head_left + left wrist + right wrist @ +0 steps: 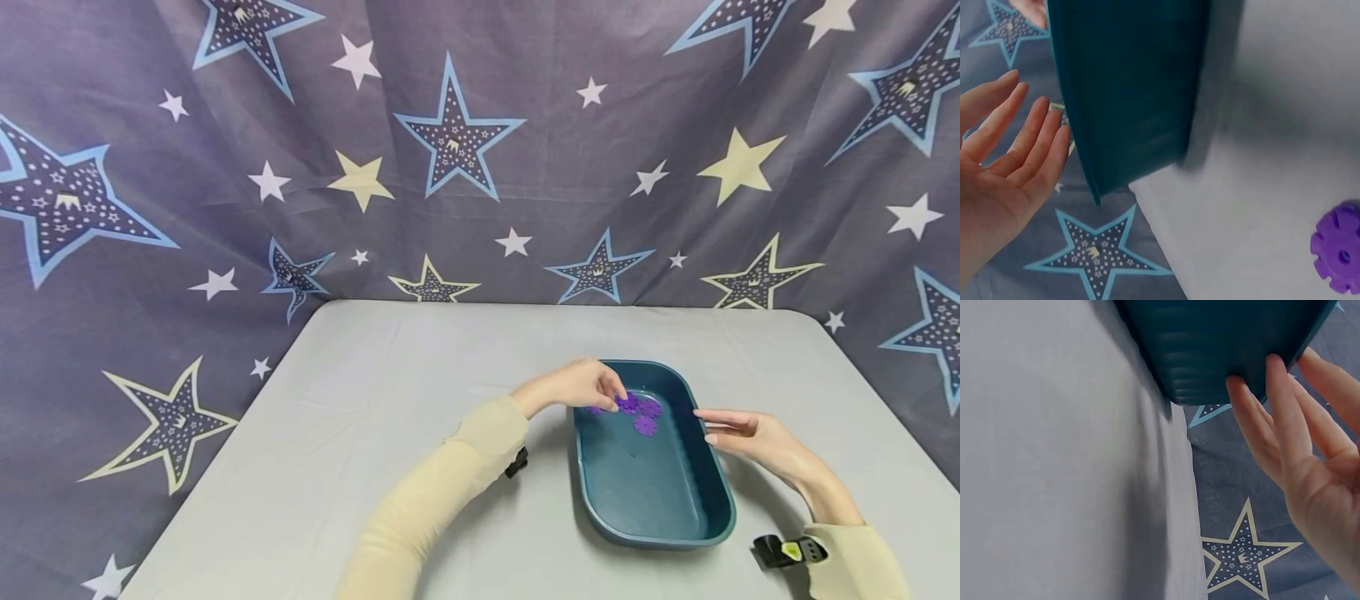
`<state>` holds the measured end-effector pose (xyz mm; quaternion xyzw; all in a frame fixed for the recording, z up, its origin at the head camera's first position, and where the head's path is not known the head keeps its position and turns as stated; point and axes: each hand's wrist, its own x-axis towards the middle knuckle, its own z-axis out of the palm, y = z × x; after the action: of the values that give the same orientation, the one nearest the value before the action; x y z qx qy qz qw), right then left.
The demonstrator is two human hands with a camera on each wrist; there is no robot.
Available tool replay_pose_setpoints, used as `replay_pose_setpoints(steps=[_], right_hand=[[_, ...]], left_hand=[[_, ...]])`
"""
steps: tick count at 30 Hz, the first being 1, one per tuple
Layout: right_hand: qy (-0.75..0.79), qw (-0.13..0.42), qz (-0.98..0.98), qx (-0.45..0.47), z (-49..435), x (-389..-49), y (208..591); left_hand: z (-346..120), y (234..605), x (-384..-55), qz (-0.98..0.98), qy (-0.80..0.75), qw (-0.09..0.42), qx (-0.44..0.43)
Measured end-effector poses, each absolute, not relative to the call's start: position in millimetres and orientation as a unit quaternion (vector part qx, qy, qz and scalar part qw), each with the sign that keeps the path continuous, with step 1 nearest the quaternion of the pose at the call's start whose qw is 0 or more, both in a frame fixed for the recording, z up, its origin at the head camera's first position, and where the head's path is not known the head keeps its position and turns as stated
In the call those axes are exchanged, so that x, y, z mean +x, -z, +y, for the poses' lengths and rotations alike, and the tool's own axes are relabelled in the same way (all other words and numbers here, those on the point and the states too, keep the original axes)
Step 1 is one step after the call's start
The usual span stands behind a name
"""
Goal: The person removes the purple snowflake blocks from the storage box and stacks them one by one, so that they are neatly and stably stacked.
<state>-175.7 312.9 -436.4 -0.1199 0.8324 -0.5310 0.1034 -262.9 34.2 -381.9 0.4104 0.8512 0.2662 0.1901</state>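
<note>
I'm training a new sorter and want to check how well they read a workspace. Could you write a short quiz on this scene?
1. Which hand has its fingers against the right side of the blue-green tray?

2. What colour are the notched pieces in the tray?
A. Yellow
B. Purple
C. Red

3. True or false: the pieces in the tray are gathered at the end nearest the person.

Key
1. The right hand.
2. B.
3. False: they lie toward the far end, close to the left hand.
</note>
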Motion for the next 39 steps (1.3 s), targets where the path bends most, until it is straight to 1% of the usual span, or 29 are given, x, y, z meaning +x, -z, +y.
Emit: replay_pose_setpoints(steps=[5, 11, 18, 25, 39], right_hand=[[0.533, 0.097, 0.831, -0.129, 313.8, -175.9, 437.4], [0.528, 0.094, 0.834, -0.129, 314.5, -175.9, 437.2], [0.52, 0.098, 0.84, -0.12, 313.4, -175.9, 435.2], [0.52, 0.099, 0.84, -0.118, 313.8, -176.6, 435.6], [0.531, 0.102, 0.832, -0.122, 313.6, -176.5, 437.3]], left_hand=[[48.2, 386.3, -263.9, 0.855, -0.229, 0.195, 0.423], [63.7, 391.3, -264.1, 0.858, -0.168, 0.18, 0.45], [76.3, 396.7, -261.3, 0.859, -0.14, 0.181, 0.457], [84.4, 402.6, -258.8, 0.868, -0.106, 0.166, 0.456], [93.8, 417.7, -264.0, 0.871, -0.075, 0.2, 0.443]])
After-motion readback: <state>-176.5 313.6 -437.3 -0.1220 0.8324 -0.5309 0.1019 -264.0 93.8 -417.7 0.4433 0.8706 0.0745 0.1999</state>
